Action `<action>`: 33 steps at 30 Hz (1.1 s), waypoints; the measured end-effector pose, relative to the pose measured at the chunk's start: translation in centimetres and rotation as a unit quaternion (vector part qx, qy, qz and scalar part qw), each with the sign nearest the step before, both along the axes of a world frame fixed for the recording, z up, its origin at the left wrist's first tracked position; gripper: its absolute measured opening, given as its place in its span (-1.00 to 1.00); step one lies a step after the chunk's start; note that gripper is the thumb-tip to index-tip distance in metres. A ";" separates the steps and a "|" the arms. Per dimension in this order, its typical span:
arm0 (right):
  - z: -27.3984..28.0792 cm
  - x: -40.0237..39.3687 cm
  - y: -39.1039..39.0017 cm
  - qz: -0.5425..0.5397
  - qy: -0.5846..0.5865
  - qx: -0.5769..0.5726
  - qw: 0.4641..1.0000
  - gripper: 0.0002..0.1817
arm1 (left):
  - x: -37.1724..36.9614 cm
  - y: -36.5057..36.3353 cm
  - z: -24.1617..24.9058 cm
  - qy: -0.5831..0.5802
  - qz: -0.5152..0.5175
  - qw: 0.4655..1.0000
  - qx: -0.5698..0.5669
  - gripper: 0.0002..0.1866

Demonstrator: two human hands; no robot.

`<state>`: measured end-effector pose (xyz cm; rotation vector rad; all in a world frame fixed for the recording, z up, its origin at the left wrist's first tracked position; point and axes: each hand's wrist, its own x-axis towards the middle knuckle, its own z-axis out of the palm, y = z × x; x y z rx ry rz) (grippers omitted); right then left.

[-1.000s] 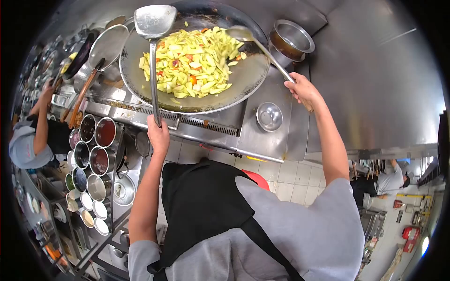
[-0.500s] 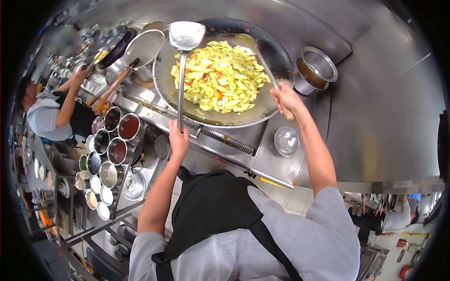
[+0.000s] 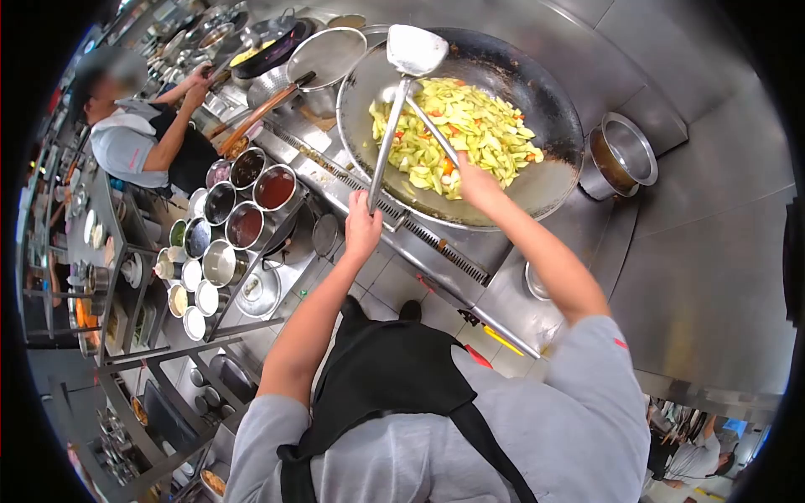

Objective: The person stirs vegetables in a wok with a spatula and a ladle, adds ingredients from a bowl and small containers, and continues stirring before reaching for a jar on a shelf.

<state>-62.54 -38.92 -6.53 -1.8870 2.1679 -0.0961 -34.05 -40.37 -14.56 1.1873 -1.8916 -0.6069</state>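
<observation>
Wok (image 3: 549, 180) of sliced vegetables (image 3: 457, 134)

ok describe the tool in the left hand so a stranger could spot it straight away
Start at the big dark round wok full of pale green sliced vegetables. The left hand grips a long straight metal handle rising to a flat steel spatula blade above the rim. The thinner ladle beside it dips into the food.

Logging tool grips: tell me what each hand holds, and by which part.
Left hand grips the long-handled steel spatula at its handle's lower end. Right hand grips the steel ladle at its handle end.
</observation>
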 end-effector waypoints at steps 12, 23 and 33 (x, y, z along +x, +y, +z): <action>17.0 4.2 22.4 -0.148 -0.017 0.062 0.987 -0.59 | 5.8 3.2 1.3 0.036 -0.001 0.997 0.068 -0.75; 8.0 7.8 16.8 -0.216 -0.073 -0.022 0.973 -0.64 | 12.5 5.4 9.9 0.126 -0.124 0.939 0.294 -0.72; 5.1 14.0 21.8 -0.309 -0.434 0.001 0.846 -0.51 | 8.5 9.5 18.9 0.177 -0.311 0.839 0.409 -0.79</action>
